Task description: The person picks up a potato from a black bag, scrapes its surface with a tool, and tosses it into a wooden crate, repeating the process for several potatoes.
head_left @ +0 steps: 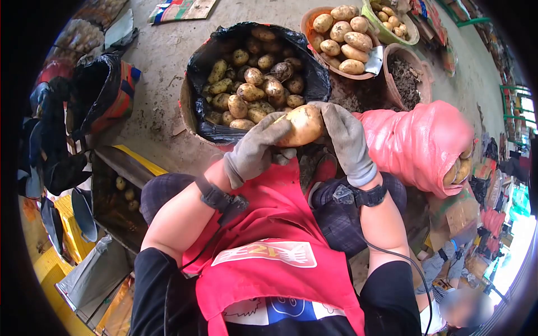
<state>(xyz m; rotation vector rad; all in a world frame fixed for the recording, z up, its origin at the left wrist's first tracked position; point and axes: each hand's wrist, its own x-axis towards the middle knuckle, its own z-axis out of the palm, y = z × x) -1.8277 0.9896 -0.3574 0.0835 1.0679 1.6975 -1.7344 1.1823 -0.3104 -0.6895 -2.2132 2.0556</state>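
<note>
Near the black-lined basket (186, 112), head view: one large potato (304, 124) between my hands.
Left hand (256, 143): gloved fingers curled round its side.
Right hand (346, 140): closed against the opposite end.
Potato handling: probably firm, moderately heavy, bruisable; I'd cup both ends.

Left hand (253, 148), right hand (348, 143): 2
Held potato (305, 126): 1
Black-lined potato tub (320, 81): 1
Orange potato basin (306, 27): 1
Green potato basin (372, 23): 1
Soil-filled bucket (426, 83): 1
Pink sack (404, 137): 1
</note>
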